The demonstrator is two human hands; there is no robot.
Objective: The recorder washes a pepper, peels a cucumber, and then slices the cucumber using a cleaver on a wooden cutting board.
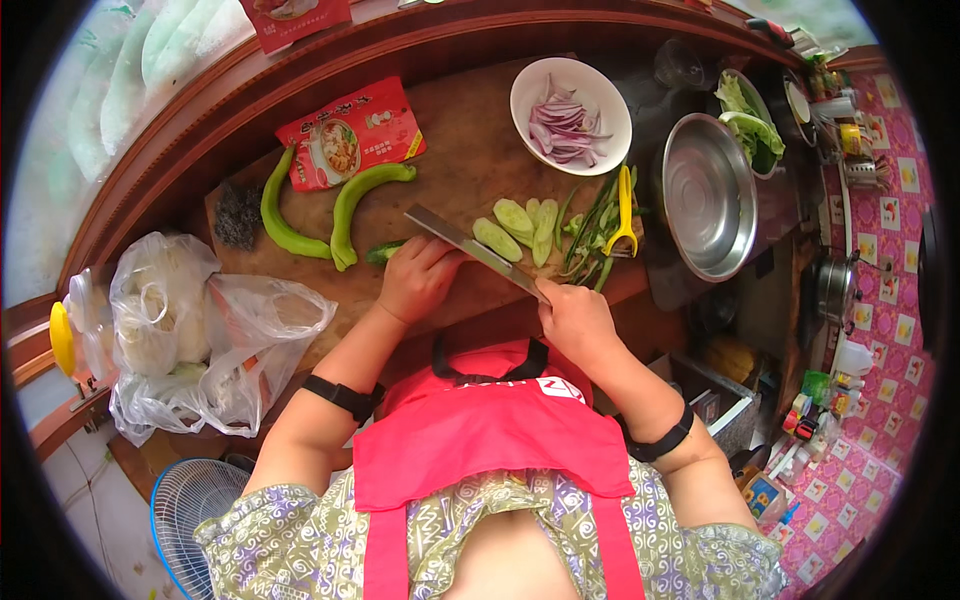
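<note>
My right hand [579, 319] grips the handle of a kitchen knife [469, 244], its blade slanting up to the left over the wooden cutting board [457, 127]. Under the curled fingers of my left hand [421, 279] is a cucumber [380, 253]; only its dark green end shows, and the rest is hidden. The blade lies against my left fingers. Several oval cucumber slices [517, 225] rest just right of the blade. Beyond them are thin green strips of vegetable trimmings [592, 225], with a yellow peeler [625, 210] on top.
Two long green peppers [367, 195] and a red food packet [356, 135] lie far left, near a dark wiry clump [240, 214]. A white bowl [525, 90] holds sliced red onion [562, 127]. Right stands a steel basin [709, 199]; plastic bags [225, 330] sit left.
</note>
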